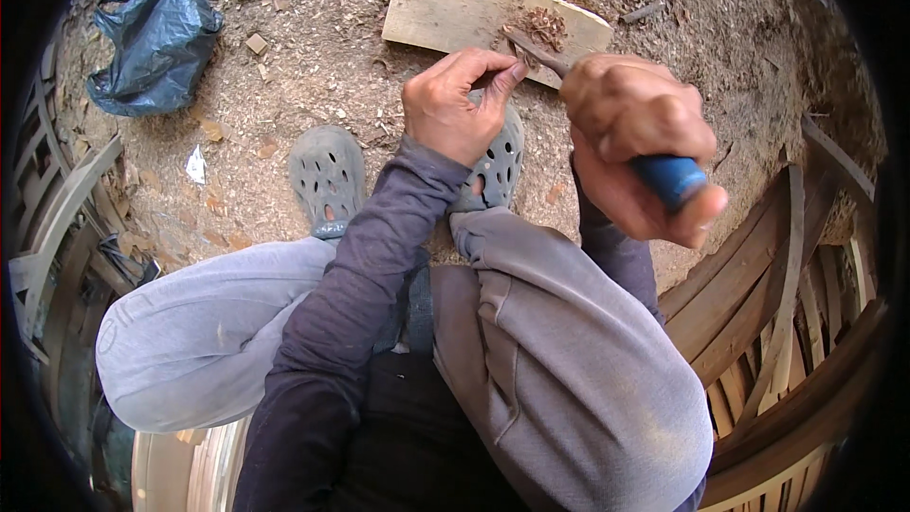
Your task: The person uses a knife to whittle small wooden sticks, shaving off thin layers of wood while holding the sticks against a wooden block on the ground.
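Note:
My right hand (637, 137) grips a chisel by its blue handle (671, 177). The chisel's metal shaft (536, 49) runs up-left to a pale wooden board (455, 8) lying on the ground. My left hand (457, 102) pinches the shaft near its tip, fingers curled around it. A small heap of brown shavings (545, 27) lies on the board at the tip. Both forearms wear purple-grey sleeves.
My grey trousers and grey perforated clogs (327, 175) fill the middle. A dark blue plastic bag (156, 43) lies at the upper left on sawdust-covered ground. Curved wooden slats (777, 303) stack at the right, more wooden pieces at the left edge.

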The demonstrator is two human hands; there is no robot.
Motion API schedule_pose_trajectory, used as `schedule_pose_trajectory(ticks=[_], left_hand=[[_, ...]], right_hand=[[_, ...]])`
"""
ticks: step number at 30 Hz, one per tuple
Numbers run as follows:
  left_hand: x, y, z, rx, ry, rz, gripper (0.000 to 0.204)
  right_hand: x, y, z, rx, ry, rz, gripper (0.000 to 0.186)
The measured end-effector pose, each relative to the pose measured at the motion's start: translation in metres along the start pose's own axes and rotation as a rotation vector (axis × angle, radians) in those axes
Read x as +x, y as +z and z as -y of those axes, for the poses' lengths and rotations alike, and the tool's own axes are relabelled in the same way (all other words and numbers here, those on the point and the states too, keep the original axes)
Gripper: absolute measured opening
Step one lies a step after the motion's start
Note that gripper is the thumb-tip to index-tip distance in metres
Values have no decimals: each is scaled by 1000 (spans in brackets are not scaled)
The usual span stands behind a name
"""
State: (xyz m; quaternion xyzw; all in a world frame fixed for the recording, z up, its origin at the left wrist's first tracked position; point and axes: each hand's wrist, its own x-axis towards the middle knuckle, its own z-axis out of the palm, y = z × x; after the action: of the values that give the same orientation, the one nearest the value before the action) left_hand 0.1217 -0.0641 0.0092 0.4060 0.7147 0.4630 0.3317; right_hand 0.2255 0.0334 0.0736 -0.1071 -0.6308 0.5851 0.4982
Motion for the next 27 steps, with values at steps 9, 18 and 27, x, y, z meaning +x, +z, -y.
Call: schedule_pose_trajectory(ticks=[9,18,27], left_hand=[[0,0,0,57,48,-8,15],[0,-1,4,-48,-74,-54,17],[3,-2,3,-15,-63,-71,15]], right_hand=[[0,10,-1,18,-58,-95,65],[8,0,10,135,51,-157,67],[10,7,14,91,-33,-105,67]])
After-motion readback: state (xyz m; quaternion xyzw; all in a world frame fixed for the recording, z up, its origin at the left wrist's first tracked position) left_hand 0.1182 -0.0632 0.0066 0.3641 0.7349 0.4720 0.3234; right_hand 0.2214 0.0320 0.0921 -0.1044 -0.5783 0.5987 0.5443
